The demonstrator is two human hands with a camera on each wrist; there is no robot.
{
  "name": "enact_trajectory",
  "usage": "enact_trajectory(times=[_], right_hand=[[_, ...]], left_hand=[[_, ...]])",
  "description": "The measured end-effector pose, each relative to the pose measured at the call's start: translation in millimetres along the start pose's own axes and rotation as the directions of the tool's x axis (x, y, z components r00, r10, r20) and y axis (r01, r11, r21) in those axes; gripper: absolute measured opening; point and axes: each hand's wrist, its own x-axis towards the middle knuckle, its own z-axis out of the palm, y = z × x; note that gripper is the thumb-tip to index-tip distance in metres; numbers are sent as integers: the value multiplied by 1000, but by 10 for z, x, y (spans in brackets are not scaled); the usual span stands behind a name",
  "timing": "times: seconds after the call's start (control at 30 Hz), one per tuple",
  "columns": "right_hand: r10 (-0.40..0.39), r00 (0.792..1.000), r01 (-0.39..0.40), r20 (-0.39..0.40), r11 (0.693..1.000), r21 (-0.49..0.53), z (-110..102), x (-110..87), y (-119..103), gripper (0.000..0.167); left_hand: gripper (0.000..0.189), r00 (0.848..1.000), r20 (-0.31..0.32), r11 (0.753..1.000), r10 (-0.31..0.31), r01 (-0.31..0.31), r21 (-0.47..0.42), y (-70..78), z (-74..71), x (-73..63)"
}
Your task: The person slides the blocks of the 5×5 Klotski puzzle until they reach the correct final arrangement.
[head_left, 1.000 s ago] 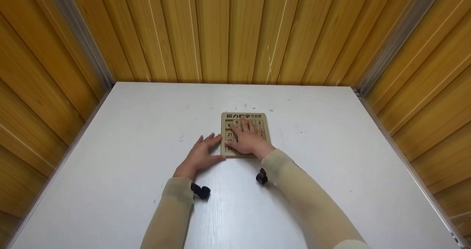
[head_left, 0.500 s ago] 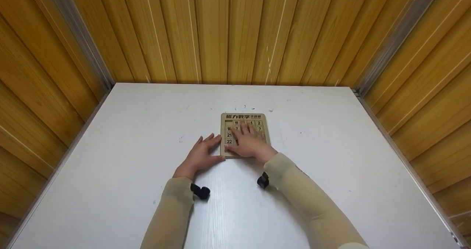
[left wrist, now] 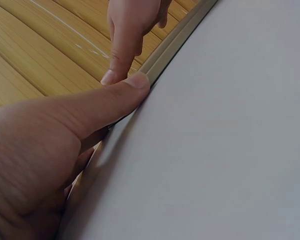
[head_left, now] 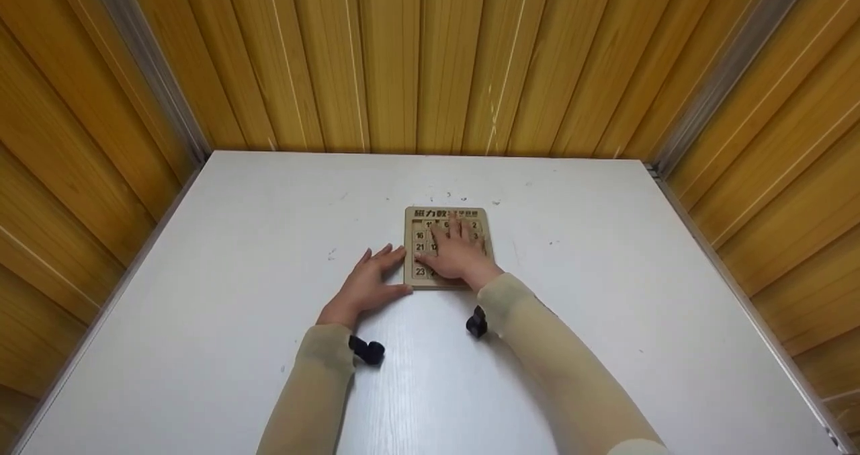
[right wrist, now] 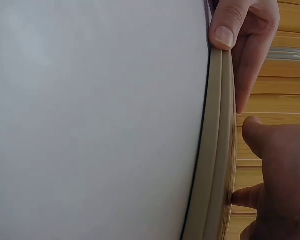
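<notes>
A wooden sliding number puzzle (head_left: 430, 213) lies flat on the white table, with dark characters along its top and numbered tiles in its frame. My left hand (head_left: 365, 285) holds its near left corner, thumb on the near edge and fingers along the left side. That thumb (left wrist: 115, 100) presses the rim in the left wrist view. Spread over the tiles is my right hand (head_left: 457, 259), fingertips on the upper rows, covering much of the middle and right. Tile 16 (head_left: 420, 236) shows at the left, below a gap in the top left corner.
The white table (head_left: 269, 226) carries small dark marks beyond the puzzle. Yellow wood-patterned panels (head_left: 443, 58) rise behind it and at both sides, joined by grey metal corner posts (head_left: 725, 78). A small black camera (head_left: 367, 351) sits on each wrist.
Tile 16 has slid down toward me, leaving the top left slot bare. Tile 11 has since shifted slightly left. My right hand drew back, then moved up and right; my left hand stays put.
</notes>
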Motion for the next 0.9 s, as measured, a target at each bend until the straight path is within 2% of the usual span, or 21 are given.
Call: enact_trajectory(times=[0.33, 0.73, 0.9], right_hand=[[-21, 999, 20, 36, 1000, 12, 12, 28, -131, 88], [-21, 999, 22, 43, 1000, -20, 19, 54, -145, 89], [-25, 999, 25, 42, 1000, 7, 20, 53, -102, 89]], left_hand=[[80, 1000, 1, 1000, 19, -19, -8, 11, -10, -16], [77, 1000, 6, 1000, 28, -28, -11, 12, -18, -15], [78, 999, 1, 999, 35, -35, -5, 13, -11, -15]])
